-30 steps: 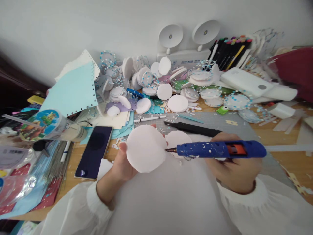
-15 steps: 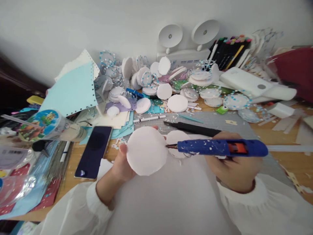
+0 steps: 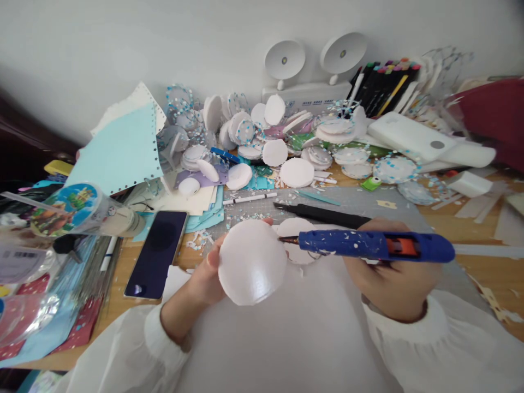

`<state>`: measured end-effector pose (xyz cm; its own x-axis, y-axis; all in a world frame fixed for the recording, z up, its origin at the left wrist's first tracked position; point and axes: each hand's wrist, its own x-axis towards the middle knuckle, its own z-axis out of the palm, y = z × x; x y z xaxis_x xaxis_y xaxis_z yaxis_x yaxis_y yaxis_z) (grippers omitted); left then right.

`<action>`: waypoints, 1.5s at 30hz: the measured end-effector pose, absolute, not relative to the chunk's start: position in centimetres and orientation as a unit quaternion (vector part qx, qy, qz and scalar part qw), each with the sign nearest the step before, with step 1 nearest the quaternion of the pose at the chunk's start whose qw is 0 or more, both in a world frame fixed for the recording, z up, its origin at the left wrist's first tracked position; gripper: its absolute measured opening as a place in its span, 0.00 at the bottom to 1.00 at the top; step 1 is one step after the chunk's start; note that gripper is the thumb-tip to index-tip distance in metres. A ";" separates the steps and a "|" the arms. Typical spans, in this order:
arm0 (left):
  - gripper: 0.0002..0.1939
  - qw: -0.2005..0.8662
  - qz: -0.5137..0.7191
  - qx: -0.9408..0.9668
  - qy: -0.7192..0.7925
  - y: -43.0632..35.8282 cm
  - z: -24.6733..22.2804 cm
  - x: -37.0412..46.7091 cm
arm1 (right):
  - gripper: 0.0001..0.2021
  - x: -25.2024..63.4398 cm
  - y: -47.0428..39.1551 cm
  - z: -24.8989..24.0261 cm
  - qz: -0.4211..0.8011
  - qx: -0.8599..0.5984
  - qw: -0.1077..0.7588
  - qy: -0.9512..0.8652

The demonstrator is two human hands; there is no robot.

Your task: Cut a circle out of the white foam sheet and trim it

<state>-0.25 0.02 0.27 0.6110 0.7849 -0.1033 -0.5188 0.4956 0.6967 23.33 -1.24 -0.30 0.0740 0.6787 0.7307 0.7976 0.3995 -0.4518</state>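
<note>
My left hand (image 3: 207, 275) holds a round white disc (image 3: 251, 265) by its left and upper edges, its flat face toward me with a shiny patch low on it. My right hand (image 3: 393, 278) is wrapped round a blue glue gun (image 3: 347, 244) whose metal tip points left, at the disc's upper right edge. Whether the tip touches the disc I cannot tell. Behind the tip another white disc (image 3: 298, 232) shows in part; what bears it is hidden. Black tweezers (image 3: 323, 214) lie just beyond the glue gun.
A phone (image 3: 156, 254) lies left of my left hand, beside a lidded cup (image 3: 82, 210). White discs and wire rings with blue bits (image 3: 396, 168) are heaped along the wall. A white pen (image 3: 250, 198) rests on the grey cutting mat (image 3: 360, 199).
The held disc has moved slightly right and down and tilted, so its face now shines. The glue gun has shifted a little to the right.
</note>
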 end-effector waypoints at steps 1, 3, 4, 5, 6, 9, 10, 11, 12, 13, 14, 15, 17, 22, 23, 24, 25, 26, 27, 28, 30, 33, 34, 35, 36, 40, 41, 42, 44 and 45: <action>0.39 0.838 0.386 0.323 0.210 0.0 0.3 -0.2 | 0.10 23.3 -1.2 -0.3 -0.059 -0.547 0.488 -0.678; 0.39 0.833 0.382 0.335 0.217 0.0 0.4 -0.2 | 0.10 23.3 -1.2 -0.3 -0.059 -0.550 0.485 -0.677; 0.40 0.830 0.381 0.341 0.222 0.0 0.3 -0.2 | 0.10 23.3 -1.2 -0.3 -0.058 -0.551 0.487 -0.675; 0.40 0.827 0.380 0.347 0.226 0.0 0.3 -0.2 | 0.10 23.2 -1.2 -0.3 -0.057 -0.550 0.490 -0.674; 0.40 0.826 0.377 0.351 0.230 0.0 0.2 -0.3 | 0.10 23.2 -1.2 -0.3 -0.052 -0.549 0.491 -0.674; 0.43 0.821 0.368 0.365 0.238 0.0 -0.2 -0.5 | 0.10 23.2 -1.2 -0.3 -0.039 -0.539 0.503 -0.674; 0.43 0.821 0.364 0.368 0.240 0.0 -0.4 -0.6 | 0.10 23.2 -1.2 -0.3 -0.036 -0.539 0.503 -0.675; 0.44 0.822 0.361 0.370 0.240 -0.1 -0.5 -0.7 | 0.09 23.2 -1.3 -0.3 -0.036 -0.539 0.503 -0.674; 0.44 0.823 0.358 0.370 0.239 -0.1 -0.7 -0.8 | 0.09 23.2 -1.3 -0.3 -0.039 -0.540 0.501 -0.675; 0.44 0.825 0.354 0.371 0.238 -0.1 -0.8 -0.8 | 0.09 23.2 -1.3 -0.3 -0.043 -0.539 0.500 -0.676; 0.44 0.826 0.352 0.371 0.236 -0.1 -0.8 -0.8 | 0.08 23.3 -1.3 -0.4 -0.044 -0.539 0.497 -0.679; 0.44 0.827 0.350 0.372 0.235 -0.1 -0.9 -0.8 | 0.08 23.3 -1.3 -0.4 -0.045 -0.538 0.498 -0.679; 0.43 0.827 0.347 0.374 0.235 -0.2 -0.8 -0.8 | 0.09 23.3 -1.3 -0.4 -0.049 -0.535 0.499 -0.680; 0.42 0.819 0.345 0.387 0.247 -0.2 -0.6 -0.7 | 0.10 23.2 -1.2 -0.2 -0.053 -0.532 0.499 -0.682; 0.42 0.820 0.343 0.388 0.244 -0.2 -0.6 -0.6 | 0.10 23.2 -1.2 -0.2 -0.051 -0.533 0.500 -0.681; 0.41 0.822 0.342 0.388 0.240 -0.2 -0.6 -0.6 | 0.10 23.2 -1.2 -0.2 -0.049 -0.535 0.499 -0.680; 0.40 0.824 0.340 0.388 0.235 -0.2 -0.6 -0.6 | 0.10 23.2 -1.3 -0.3 -0.046 -0.536 0.500 -0.678; 0.39 0.826 0.338 0.387 0.231 -0.1 -0.7 -0.6 | 0.10 23.2 -1.3 -0.3 -0.043 -0.537 0.501 -0.677; 0.39 0.828 0.336 0.387 0.228 -0.1 -0.8 -0.7 | 0.10 23.3 -1.3 -0.4 -0.039 -0.537 0.503 -0.676; 0.38 0.828 0.335 0.387 0.228 -0.1 -0.9 -0.7 | 0.10 23.3 -1.3 -0.4 -0.039 -0.536 0.505 -0.676; 0.39 0.830 0.328 0.387 0.231 -0.1 -1.2 -0.8 | 0.09 23.4 -1.3 -0.5 -0.046 -0.530 0.502 -0.682; 0.39 0.830 0.321 0.388 0.240 0.0 -1.5 -0.8 | 0.09 23.4 -1.3 -0.6 -0.049 -0.516 0.514 -0.684; 0.38 0.830 0.320 0.387 0.241 0.0 -1.5 -0.8 | 0.09 23.4 -1.3 -0.7 -0.044 -0.514 0.517 -0.683; 0.38 0.831 0.320 0.387 0.240 0.0 -1.5 -0.8 | 0.09 23.4 -1.3 -0.7 -0.041 -0.514 0.519 -0.682; 0.37 0.832 0.320 0.386 0.238 0.0 -1.5 -0.8 | 0.08 23.3 -1.3 -0.7 -0.041 -0.515 0.519 -0.681; 0.37 0.835 0.310 0.384 0.245 0.0 -1.4 -0.8 | 0.09 23.0 -1.2 -0.4 -0.039 -0.494 0.537 -0.683; 0.37 0.834 0.310 0.385 0.247 0.0 -1.4 -0.8 | 0.10 22.9 -1.2 -0.3 -0.033 -0.485 0.547 -0.682; 0.36 0.832 0.310 0.387 0.247 0.0 -1.4 -0.8 | 0.10 22.9 -1.1 -0.2 -0.024 -0.480 0.554 -0.680; 0.35 0.829 0.317 0.391 0.242 0.0 -1.4 -0.8 | 0.10 22.7 -1.2 -0.1 -0.009 -0.475 0.559 -0.679; 0.35 0.828 0.321 0.394 0.237 0.0 -1.4 -0.7 | 0.10 22.7 -1.2 0.0 -0.002 -0.475 0.559 -0.680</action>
<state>-0.73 0.00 -1.41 0.6811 0.7188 -0.1395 -0.3449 0.4830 0.8048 22.68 -1.21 -0.05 0.0746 0.6438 0.7616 0.6473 0.5497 -0.5280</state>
